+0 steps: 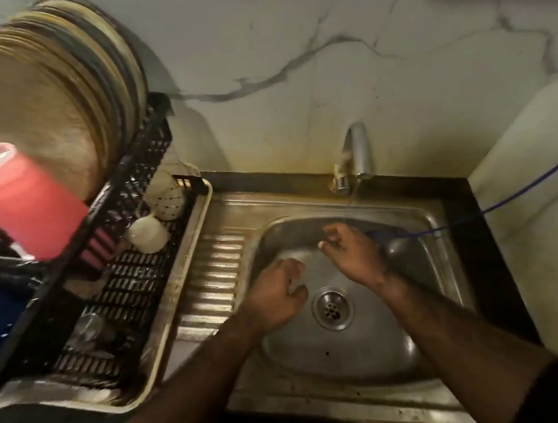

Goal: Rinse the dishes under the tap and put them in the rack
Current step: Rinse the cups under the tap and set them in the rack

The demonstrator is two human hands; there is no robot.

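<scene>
Both my hands are inside the steel sink. My left hand hovers left of the drain, fingers loosely curled, holding nothing. My right hand is under the thin stream from the tap, fingers relaxed and empty. The black plastic rack stands left of the sink on a metal tray. In it are several upright tan plates, a pink cup upside down, a white cup, a spotted cup and a glass lying down.
A ribbed drainboard lies between the rack's tray and the basin. A blue cord runs from the right wall into the basin behind my right hand. A dark round object sits at the basin's back right. Marble wall behind.
</scene>
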